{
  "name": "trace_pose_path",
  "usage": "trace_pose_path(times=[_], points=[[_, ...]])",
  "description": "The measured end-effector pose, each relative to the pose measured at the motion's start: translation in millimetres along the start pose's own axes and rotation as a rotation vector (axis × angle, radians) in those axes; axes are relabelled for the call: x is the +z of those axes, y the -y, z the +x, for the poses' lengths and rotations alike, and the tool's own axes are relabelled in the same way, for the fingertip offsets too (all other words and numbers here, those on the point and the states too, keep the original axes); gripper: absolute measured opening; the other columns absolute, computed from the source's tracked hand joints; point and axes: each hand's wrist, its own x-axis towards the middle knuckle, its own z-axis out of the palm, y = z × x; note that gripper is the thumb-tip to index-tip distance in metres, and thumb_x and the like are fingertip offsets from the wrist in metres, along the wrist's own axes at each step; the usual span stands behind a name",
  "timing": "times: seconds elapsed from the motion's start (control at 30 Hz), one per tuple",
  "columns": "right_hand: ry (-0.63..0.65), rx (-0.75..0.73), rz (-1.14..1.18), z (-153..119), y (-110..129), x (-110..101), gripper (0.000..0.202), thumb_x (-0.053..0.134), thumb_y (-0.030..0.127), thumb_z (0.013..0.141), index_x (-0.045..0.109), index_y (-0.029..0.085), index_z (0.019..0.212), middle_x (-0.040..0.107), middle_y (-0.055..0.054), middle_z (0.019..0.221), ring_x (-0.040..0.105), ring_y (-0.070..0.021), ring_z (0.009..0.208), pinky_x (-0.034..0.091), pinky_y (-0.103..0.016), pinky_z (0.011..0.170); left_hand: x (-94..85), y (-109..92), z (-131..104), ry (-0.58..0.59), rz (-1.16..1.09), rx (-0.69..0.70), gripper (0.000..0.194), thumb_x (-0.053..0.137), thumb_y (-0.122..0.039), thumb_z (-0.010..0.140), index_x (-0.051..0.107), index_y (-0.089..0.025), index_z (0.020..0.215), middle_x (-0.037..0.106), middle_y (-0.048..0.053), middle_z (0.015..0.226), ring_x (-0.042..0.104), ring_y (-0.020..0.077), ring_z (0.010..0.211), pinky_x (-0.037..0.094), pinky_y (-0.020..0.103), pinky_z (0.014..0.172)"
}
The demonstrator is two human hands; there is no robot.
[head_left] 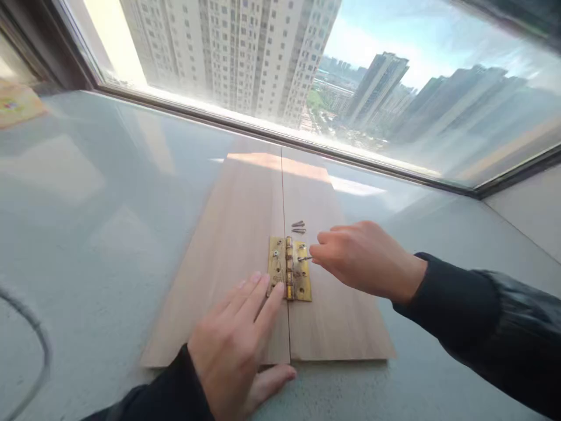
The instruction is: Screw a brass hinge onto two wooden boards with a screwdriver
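Observation:
A brass butt hinge (289, 275) lies opened flat across the seam between the left wooden board (219, 251) and the right wooden board (337, 321). My left hand (239, 336) is flat with fingers stretched on the left board, its fingertips at the lower left leaf and its thumb by the boards' near edge. My right hand (350, 254) is closed in a pinch on a thin metal screw (305, 258), its tip at a hole in the right leaf. Part of the screw is hidden by my fingers. A screw head (276, 253) shows in the left leaf.
Several loose screws (298, 227) lie on the right board just beyond the hinge. A pale glossy ledge (87, 234) carries the boards. The window frame (280, 140) runs behind them. A grey cable (37, 339) curves at the left, and a yellowish object (20, 105) sits at the far left.

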Motion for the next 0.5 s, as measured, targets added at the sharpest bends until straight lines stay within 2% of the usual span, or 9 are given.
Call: trace_pose_path(times=[0.07,0.13,0.2,0.27,0.37,0.5], points=[[-0.004,0.049,0.013,-6.7,3.9,1.4,0.017,0.046,0.017,0.082,0.049,0.019,0.065,0.052,0.001,0.059,0.034,-0.0106,0.049,0.007,-0.027,0.047,-22.4,32.1,7.4,-0.011,0.034,-0.057,0.076,0.059,-0.061,0.069,0.045,-0.011,0.124,0.057,0.015,0.122,0.051,0.0297,0.112,0.046,0.045,0.092],[0.003,0.054,0.018,-11.4,6.4,1.4,0.016,0.046,0.015,0.081,0.048,0.018,0.065,0.051,0.001,0.059,0.033,-0.0102,0.048,0.008,-0.027,0.047,-36.8,65.8,14.3,-0.049,0.153,-0.193,0.065,0.050,-0.061,0.075,0.051,-0.014,0.119,0.052,0.017,0.126,0.046,0.0342,0.117,0.037,0.053,0.097],[0.025,0.013,0.017,-13.0,6.4,0.1,0.018,0.045,0.009,0.079,0.046,0.017,0.063,0.050,0.000,0.059,0.032,-0.0103,0.050,0.009,-0.028,0.047,-39.4,96.8,19.5,-0.065,0.204,-0.358,0.071,0.045,-0.062,0.076,0.046,-0.011,0.124,0.046,0.021,0.130,0.039,0.0382,0.122,0.033,0.057,0.098],[0.040,-0.069,0.009,-11.4,4.4,-1.6,0.020,0.043,0.004,0.077,0.046,0.017,0.062,0.050,0.000,0.060,0.032,-0.0105,0.051,0.010,-0.028,0.047,-32.5,118.0,22.0,-0.008,0.063,-0.429,0.069,0.038,-0.061,0.080,0.037,-0.013,0.131,0.049,0.019,0.129,0.043,0.0337,0.122,0.037,0.052,0.097],[0.023,-0.180,-0.017,-5.5,-0.4,-2.6,0.020,0.042,0.004,0.079,0.046,0.017,0.063,0.051,0.000,0.062,0.032,-0.0104,0.051,0.009,-0.029,0.047,-18.2,125.3,21.1,0.014,0.008,-0.402,0.080,0.042,-0.064,0.076,0.030,-0.012,0.135,0.040,0.020,0.136,0.032,0.0338,0.129,0.030,0.051,0.102],[0.046,-0.210,-0.027,2.1,-5.5,-2.7,0.019,0.043,0.006,0.079,0.047,0.017,0.064,0.052,0.000,0.061,0.031,-0.0096,0.048,0.008,-0.029,0.047,-12.5,113.4,18.9,0.018,0.065,-0.385,0.085,0.042,-0.067,0.074,0.029,-0.011,0.136,0.036,0.023,0.137,0.030,0.0361,0.129,0.027,0.052,0.103]])
